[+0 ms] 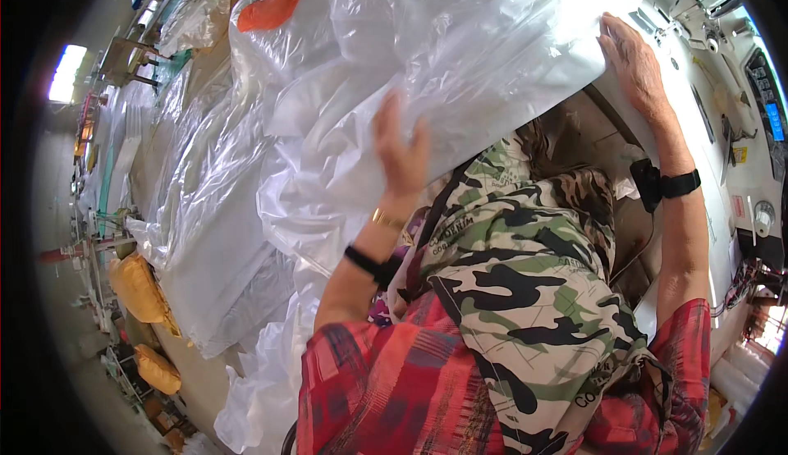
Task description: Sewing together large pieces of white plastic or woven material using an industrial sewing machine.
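A large, crinkled sheet of translucent white plastic (353, 118) spreads in front of me and spills down on the left. My left hand (400, 155) is over its middle part, smeared by motion. Its fingers point away from me with the thumb apart, and nothing shows in them. At the far right, my right hand (634, 65) has its fingers closed at the sheet's edge, near the sewing machine (710, 12); the fingertips are partly lost in the glare. An orange-red patch (268, 12) shows on the sheet at the far left.
The machine's white table (698, 151) runs along my right, with a control panel (767, 102) at its outer side. A camouflage-print cloth (525, 291) covers my lap. Yellow bundles (138, 287) lie at the left, beside more piled plastic (205, 283).
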The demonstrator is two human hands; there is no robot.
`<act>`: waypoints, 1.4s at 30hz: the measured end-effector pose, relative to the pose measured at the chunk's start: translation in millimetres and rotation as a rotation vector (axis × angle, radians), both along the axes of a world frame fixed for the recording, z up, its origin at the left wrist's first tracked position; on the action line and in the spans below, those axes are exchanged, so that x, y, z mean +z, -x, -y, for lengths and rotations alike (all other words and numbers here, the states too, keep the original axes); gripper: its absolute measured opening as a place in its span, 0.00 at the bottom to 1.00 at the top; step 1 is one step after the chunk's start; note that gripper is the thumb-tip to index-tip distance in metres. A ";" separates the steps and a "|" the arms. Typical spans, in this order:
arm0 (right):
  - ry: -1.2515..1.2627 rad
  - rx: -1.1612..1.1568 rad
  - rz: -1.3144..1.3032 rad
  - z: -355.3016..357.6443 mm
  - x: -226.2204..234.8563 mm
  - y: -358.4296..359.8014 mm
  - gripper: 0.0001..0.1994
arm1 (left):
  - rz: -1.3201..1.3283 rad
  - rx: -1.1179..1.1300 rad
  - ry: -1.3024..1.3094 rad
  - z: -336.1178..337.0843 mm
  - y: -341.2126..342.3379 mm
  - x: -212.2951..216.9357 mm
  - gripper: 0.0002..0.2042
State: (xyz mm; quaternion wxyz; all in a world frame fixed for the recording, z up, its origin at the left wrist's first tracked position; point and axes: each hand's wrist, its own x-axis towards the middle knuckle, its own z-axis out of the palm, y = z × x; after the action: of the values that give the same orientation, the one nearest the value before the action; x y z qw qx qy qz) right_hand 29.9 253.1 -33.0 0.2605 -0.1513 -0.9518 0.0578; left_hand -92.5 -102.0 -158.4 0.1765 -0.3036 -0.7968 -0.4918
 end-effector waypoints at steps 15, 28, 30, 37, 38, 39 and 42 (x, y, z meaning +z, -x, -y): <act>0.244 -0.002 -0.164 0.6 -14.3 9.0 0.11 | 0.792 0.092 1.018 167.5 -29.9 -287.6 0.37; 0.012 -0.107 -0.157 21.8 -1.0 9.4 0.24 | 0.443 -0.089 0.403 10.0 61.3 -190.2 0.22; 0.116 -0.146 -0.194 30.0 3.7 17.0 0.26 | 0.387 -0.130 0.330 -14.9 60.5 -146.3 0.22; 0.448 -0.434 -0.097 63.8 16.1 71.1 0.43 | 0.210 -0.246 0.131 -64.1 64.1 -36.3 0.24; 0.405 -0.479 -0.176 72.6 11.8 84.2 0.42 | 0.188 -0.252 0.109 -66.5 66.2 -24.4 0.24; 0.338 -0.537 -0.241 82.8 6.4 98.9 0.42 | 0.167 -0.255 0.089 -67.9 67.8 -13.0 0.24; 0.563 -0.226 -0.289 117.5 -7.0 151.5 0.39 | 0.102 -0.262 0.014 -67.8 74.0 21.4 0.25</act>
State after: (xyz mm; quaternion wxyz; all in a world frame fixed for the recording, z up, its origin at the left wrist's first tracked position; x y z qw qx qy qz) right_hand -121.6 135.6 -39.9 0.3457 -0.3121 -0.8288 0.3101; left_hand -166.5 -34.2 -136.9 0.0679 -0.3807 -0.7616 -0.5200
